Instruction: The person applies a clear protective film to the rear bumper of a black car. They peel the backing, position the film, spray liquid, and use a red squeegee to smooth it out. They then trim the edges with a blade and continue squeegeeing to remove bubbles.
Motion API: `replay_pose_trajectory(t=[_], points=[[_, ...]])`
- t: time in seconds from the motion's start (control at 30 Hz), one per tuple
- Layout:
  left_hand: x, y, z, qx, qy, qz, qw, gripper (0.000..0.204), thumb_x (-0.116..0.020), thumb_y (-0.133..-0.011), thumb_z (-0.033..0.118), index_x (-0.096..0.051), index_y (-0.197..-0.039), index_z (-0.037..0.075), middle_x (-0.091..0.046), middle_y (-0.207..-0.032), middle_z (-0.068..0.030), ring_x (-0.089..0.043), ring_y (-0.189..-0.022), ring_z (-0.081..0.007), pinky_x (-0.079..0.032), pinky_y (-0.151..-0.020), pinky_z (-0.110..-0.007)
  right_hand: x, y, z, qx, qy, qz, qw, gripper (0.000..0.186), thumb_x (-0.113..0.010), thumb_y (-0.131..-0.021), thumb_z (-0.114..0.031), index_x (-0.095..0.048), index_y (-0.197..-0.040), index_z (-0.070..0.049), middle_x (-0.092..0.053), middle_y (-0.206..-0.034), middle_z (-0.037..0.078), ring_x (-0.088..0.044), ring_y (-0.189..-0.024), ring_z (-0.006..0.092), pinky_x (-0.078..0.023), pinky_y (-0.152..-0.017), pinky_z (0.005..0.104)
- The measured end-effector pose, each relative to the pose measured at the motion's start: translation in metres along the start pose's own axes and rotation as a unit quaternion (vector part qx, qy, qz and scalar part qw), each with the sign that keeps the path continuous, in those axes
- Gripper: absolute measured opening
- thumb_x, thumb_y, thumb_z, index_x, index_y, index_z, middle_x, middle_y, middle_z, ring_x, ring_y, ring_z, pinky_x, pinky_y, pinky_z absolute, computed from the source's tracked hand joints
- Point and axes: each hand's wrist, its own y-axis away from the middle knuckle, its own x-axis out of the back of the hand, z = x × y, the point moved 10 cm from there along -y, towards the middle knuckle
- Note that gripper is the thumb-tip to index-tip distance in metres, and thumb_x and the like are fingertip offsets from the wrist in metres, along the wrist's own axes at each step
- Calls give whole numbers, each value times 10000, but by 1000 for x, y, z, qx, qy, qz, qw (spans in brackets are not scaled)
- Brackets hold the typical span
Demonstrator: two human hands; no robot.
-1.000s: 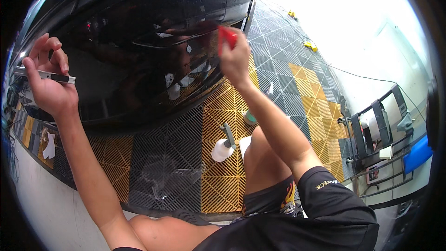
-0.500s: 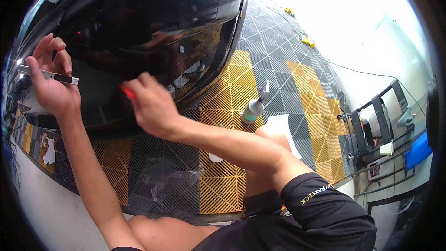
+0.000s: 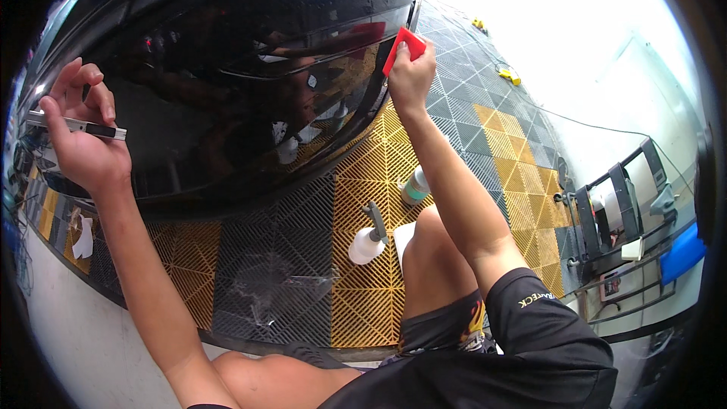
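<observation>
A glossy black car bumper (image 3: pixel 250 121) curves across the upper left, its surface full of reflections. Beside its right edge, my right hand (image 3: pixel 413 83) grips a red squeegee (image 3: pixel 405 44) between thumb and fingers. The squeegee is tilted, its edge close to or against the panel's rim. Over at the left side of the bumper, my left hand (image 3: pixel 91 140) is raised with the palm turned up and fingers curled. A slim silver utility knife (image 3: pixel 102 130) lies across that palm, held behind the thumb.
Two spray bottles, a white one (image 3: pixel 366 246) and a grey one (image 3: pixel 415 185), stand on the yellow and grey floor tiles (image 3: pixel 363 303) near my knee. Crumpled clear film (image 3: pixel 273 284) lies on the floor. A black wheeled cart (image 3: pixel 617 204) stands at the right wall; a cable runs along there.
My right hand has swept the red squeegee rightward and up, from the lower middle of the bumper to its right edge. The left hand with the knife has hardly moved.
</observation>
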Motion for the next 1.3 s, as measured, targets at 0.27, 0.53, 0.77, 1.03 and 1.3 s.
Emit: replay_pose_trajectory(t=[0.27, 0.53, 0.77, 1.03, 1.3], points=[[-18, 2, 0, -7, 6, -6, 1000, 618, -296, -1138, 488, -672, -1279, 18, -693, -1082, -105, -530, -661, -107, -419, -628, -224, -107, 182, -142, 202, 81, -197, 956, 408, -589, -761, 50, -588, -1168, 26, -561, -1093, 228, -554, -1066, 423, -450, -895, 504], [-21, 4, 8, -5, -2, 1, 1000, 614, -289, -1148, 476, -653, -1313, 10, -678, -1085, -116, -463, -666, -122, -367, -611, -256, -88, 188, -116, 108, 3, -361, 926, 290, -654, -866, 9, -617, -1151, -23, -640, -1109, 224, -654, -1008, 433, -544, -867, 513], [-15, 4, -2, 4, 6, 22, 1000, 627, -288, -1143, 497, -673, -1270, 19, -703, -1049, -113, -520, -651, -119, -395, -610, -235, -38, 49, -91, 106, 85, -299, 945, 240, -633, -828, 17, -670, -1064, 41, -738, -941, 253, -740, -899, 382, -559, -822, 446], [-17, 6, -2, 6, -17, 47, 999, 621, -287, -1141, 489, -680, -1242, 20, -719, -1026, -105, -548, -656, -117, -391, -591, -232, -76, 64, -145, 281, 84, -291, 911, 199, -688, -862, -17, -697, -1060, -5, -744, -1008, 192, -741, -957, 354, -580, -830, 459], [-40, 8, -10, 15, 32, 25, 999, 604, -273, -1148, 457, -672, -1237, 11, -716, -1024, -113, -528, -627, -121, -387, -592, -239, -89, 83, -155, 296, 74, -314, 899, 156, -713, -856, -30, -689, -1009, -45, -724, -1001, 164, -714, -957, 391, -582, -830, 481]])
